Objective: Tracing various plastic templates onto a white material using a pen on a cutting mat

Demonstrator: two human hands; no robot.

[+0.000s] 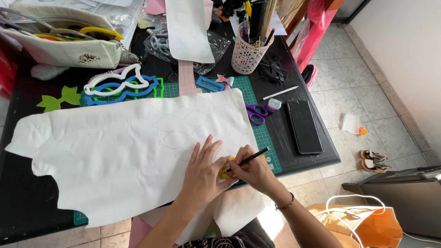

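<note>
Yellow template lies pinned under left hand, beside pencil-holding right hand.

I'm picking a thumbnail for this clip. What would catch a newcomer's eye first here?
First the big white sheet spread over the green cutting mat, faint traced outlines on it. At its near right edge, the left hand presses a yellow template flat while the right hand holds a black pencil against it. Behind, blue, white and green cut-out stencils lie at the mat's far left corner.
</note>
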